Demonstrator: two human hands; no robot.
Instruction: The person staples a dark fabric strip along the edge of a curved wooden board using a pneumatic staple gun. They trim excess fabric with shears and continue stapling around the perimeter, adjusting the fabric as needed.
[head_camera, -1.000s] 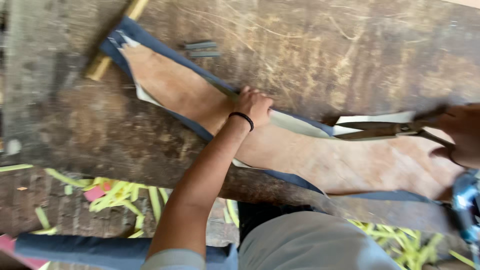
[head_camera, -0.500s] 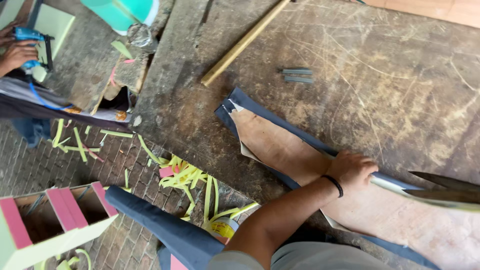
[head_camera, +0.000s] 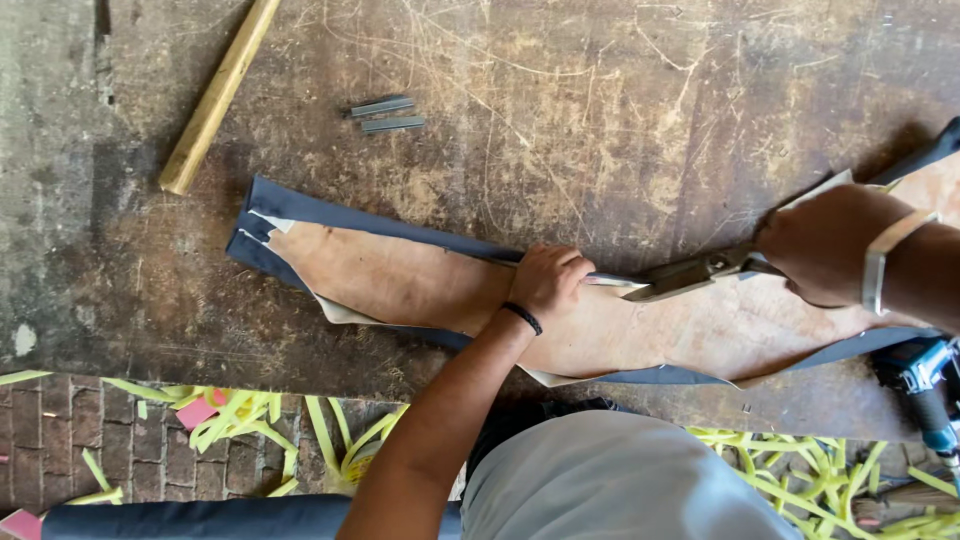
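scratched wooden workbench (head_camera: 600, 90), tan leather piece (head_camera: 400, 280), wooden stick (head_camera: 215, 95), staple strips (head_camera: 385, 113)

A leather piece (head_camera: 420, 285) lies across the worktop (head_camera: 600, 110); behind it lie staple strips (head_camera: 385, 114), with a wooden stick (head_camera: 218, 95) to their left.

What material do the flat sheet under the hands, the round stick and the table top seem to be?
Sheet: probably leather or leatherette, matte tan with a dark blue edge, lying limp.
Stick: likely bare wood or bamboo, pale yellow and unpainted.
Table top: apparently worn plywood, dull brown and heavily scratched.
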